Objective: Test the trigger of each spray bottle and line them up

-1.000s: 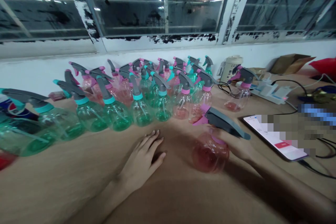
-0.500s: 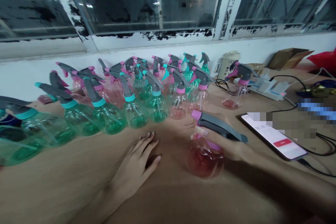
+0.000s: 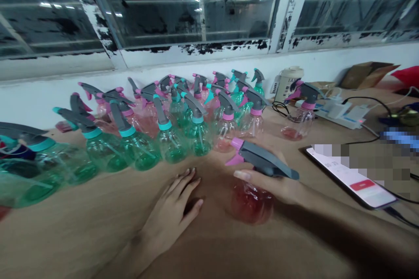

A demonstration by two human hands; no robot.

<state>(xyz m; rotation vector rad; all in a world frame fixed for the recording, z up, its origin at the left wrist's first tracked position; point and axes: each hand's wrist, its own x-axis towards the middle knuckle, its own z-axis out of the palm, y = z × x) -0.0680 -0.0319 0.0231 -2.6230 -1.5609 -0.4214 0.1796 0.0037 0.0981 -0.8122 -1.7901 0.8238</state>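
Note:
My right hand point(image 3: 271, 183) is wrapped round the neck of a red spray bottle point(image 3: 250, 205) with a grey and pink trigger head. The bottle stands about upright at the table's middle, its trigger pointing left; the fingers behind it are hidden. My left hand point(image 3: 173, 205) lies flat on the wooden table point(image 3: 108, 209), fingers stretched out, holding nothing. Beyond it a green spray bottle point(image 3: 200, 137) with a turquoise collar stands in a row of others. A clear pink spray bottle point(image 3: 225, 133) is nearest behind the held one.
Several more green and pink spray bottles point(image 3: 140, 150) crowd toward the wall. A lone pink-collared spray bottle point(image 3: 297, 122) stands at right, near a cup point(image 3: 290, 80) and a power strip point(image 3: 340, 113). A phone point(image 3: 350, 178) on a cable lies right of my right hand.
My right hand has shifted its hold: the thumb has come down off the trigger to the neck, and the bottle's head has turned slightly left. My left hand stays flat.

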